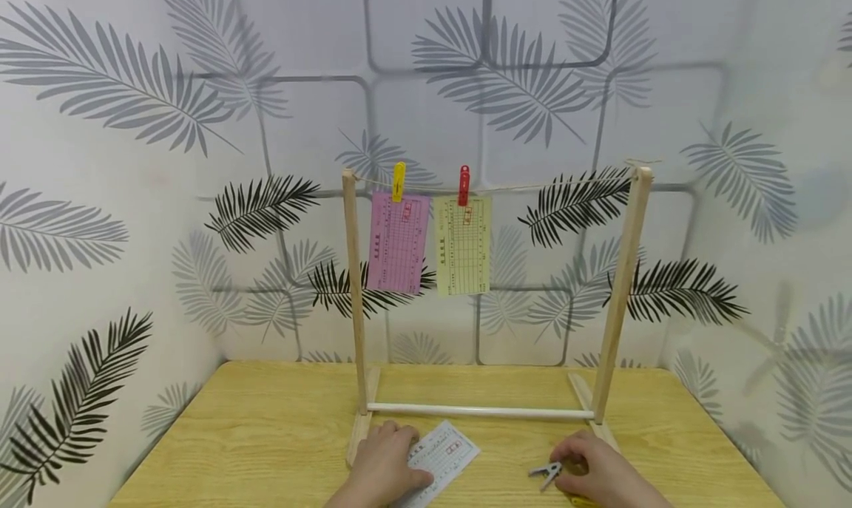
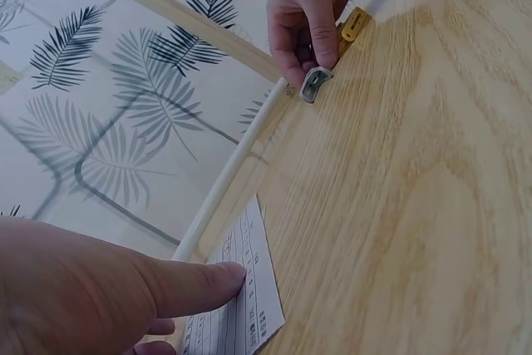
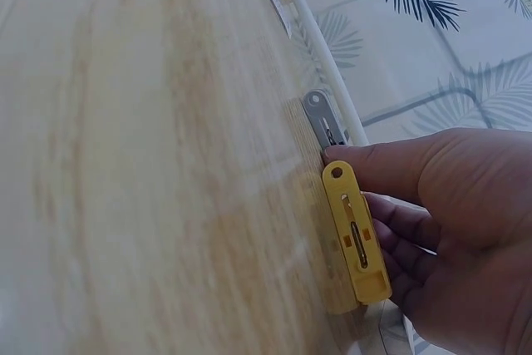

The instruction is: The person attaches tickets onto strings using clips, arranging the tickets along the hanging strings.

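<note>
Tabletop (image 1: 266, 434): light wood-grain laminate, smooth, slightly glossy in the wrist views. On it stands a small drying-rack frame (image 1: 622, 286) of pale square-section wooden posts on flat wooden feet, joined low down by a round white rod (image 1: 479, 411). A thin string (image 1: 532, 187) runs between the post tops.

Hanging from the string: a pink printed slip (image 1: 397, 242) under a yellow plastic peg (image 1: 398, 181), and a pale yellow printed slip (image 1: 463, 245) under a red plastic peg (image 1: 464, 185). Both slips are rectangular thin paper, ruled with a table and a red stamp mark.

Left hand (image 1: 382, 464): lies flat on a white printed slip (image 1: 441, 456) on the table just in front of the rod. Fingers extended, forefinger tip pressing the paper (left wrist view shows this plainly); no curl round it. The slip lies flat, askew to the table edge.

Right hand (image 1: 595, 471): fingers curled, thumb and forefinger pinching a grey peg (image 1: 546, 473) at its handle end; the peg's jaw end points toward the left hand and touches the table. Peg is flat-sided, dull grey, with a wire spring showing in the right wrist view. Just beside it, against the same hand's fingers, lies a second yellow peg (image 3: 356, 234) (moulded plastic, slotted, a round hole at one end), resting on the table; whether the fingers grip it I cannot tell.

Wall behind: pale covering printed with grey and black palm fronds.
</note>
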The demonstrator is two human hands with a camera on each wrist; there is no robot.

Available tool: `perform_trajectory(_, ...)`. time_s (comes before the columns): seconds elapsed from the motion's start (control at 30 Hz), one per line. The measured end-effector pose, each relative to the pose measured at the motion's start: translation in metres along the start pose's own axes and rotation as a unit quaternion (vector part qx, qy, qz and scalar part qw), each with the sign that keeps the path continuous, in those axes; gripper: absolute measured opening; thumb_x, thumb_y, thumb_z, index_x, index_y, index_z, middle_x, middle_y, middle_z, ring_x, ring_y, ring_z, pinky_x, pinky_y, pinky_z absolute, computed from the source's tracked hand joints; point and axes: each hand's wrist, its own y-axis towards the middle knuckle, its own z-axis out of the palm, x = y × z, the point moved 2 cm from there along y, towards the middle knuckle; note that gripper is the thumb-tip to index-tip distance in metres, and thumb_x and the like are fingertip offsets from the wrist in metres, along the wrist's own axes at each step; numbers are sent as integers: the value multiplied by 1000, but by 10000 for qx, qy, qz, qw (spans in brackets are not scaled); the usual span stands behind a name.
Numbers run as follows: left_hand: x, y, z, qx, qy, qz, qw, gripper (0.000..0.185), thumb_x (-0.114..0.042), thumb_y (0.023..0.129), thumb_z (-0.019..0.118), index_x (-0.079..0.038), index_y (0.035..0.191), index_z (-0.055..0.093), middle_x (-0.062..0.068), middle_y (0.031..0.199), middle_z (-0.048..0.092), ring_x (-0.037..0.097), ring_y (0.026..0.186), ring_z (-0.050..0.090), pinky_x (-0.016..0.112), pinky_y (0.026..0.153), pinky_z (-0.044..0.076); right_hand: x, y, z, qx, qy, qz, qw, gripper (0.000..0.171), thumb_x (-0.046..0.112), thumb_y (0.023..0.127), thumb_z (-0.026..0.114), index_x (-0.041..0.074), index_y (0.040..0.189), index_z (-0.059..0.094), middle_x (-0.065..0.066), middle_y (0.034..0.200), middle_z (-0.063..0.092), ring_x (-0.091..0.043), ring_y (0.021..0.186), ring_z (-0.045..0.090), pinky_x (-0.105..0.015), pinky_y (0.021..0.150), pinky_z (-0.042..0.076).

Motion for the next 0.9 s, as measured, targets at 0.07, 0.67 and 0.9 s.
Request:
perform_trajectory(0.07,0,0,-1,-8,30,-67,10000,64,-40,79,100,-4,126,76,6,108,66,26,97,53,53,86,46,5,-2,0,-4,-5,-35,10000,25,31,94,90,17,111,77,-2,107,63,-13,89,53,-26,74,48)
perform_trajectory(0.67,1,5,4,-57,-365,-178,9992,86,-29,72,104,-6,146,65,15,131,73,44,121,64,71,99,45,36,-11,-3,-63,-257,-160,9995,16,24,95,89,16,103,77,4,99,62,-12,86,50,-27,71,42)
perform_trajectory(0.9,-2,5,3,-139,-378,32,9992,86,-24,73,103,-8,149,65,17,137,71,46,127,63,80,104,41,45,-11,-3,-47,-247,117,9996,31,27,94,91,11,117,77,-1,111,66,-12,95,59,-28,80,52)
